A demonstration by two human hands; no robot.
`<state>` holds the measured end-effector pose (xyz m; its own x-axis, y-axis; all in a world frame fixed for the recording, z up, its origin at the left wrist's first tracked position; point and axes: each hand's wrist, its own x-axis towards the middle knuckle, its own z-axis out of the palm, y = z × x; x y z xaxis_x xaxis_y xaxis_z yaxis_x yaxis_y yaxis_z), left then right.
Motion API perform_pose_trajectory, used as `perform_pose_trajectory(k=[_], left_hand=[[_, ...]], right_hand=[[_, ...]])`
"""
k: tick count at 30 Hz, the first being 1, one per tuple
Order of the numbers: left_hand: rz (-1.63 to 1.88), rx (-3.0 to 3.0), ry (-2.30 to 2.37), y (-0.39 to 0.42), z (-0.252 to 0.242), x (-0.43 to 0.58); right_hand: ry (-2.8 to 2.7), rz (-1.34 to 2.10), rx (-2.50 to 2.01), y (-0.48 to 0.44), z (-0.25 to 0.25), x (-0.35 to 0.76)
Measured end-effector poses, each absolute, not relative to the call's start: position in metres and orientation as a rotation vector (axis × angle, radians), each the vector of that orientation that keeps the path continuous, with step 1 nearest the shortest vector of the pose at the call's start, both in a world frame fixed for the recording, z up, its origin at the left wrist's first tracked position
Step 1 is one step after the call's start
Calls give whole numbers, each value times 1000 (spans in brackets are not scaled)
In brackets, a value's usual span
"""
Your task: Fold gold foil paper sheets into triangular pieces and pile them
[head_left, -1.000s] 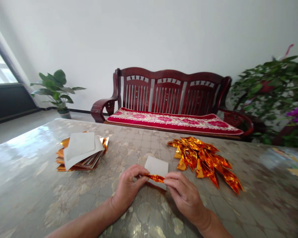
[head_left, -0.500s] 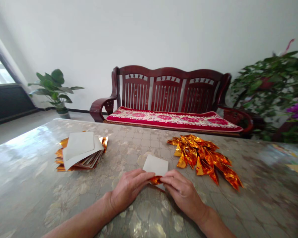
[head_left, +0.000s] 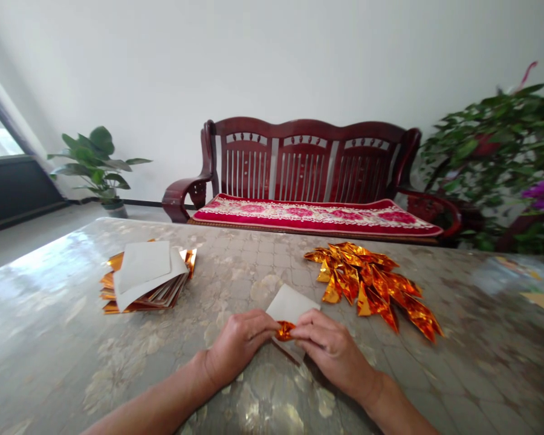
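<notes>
Left hand (head_left: pixel 238 347) and right hand (head_left: pixel 333 350) closed, pinching gold foil (head_left: pixel 284 330) — white paper (head_left: pixel 294 304) underneath, folded pile (head_left: pixel 367 287) to the right, sheet stack (head_left: pixel 147 279) to the left.

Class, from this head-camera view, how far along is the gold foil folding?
Done: a heap of folded gold foil pieces. In hand: the left hand and right hand pinch a foil fold on a white square. Still to fold: a fanned stack of sheets.
</notes>
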<state>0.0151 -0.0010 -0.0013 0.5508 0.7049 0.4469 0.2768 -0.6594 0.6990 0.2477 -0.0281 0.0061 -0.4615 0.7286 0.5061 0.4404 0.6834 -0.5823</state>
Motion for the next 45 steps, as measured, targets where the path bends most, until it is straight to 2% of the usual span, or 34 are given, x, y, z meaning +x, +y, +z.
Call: perform_pose_trajectory(k=[27,45], left_hand=[[969,2087,940,-11,2,26],[1035,2205,751,-12,2,23]], right_hand=[[-2059,452,-870,-31,7,240],[-2009,373,-792,-34,8,234]])
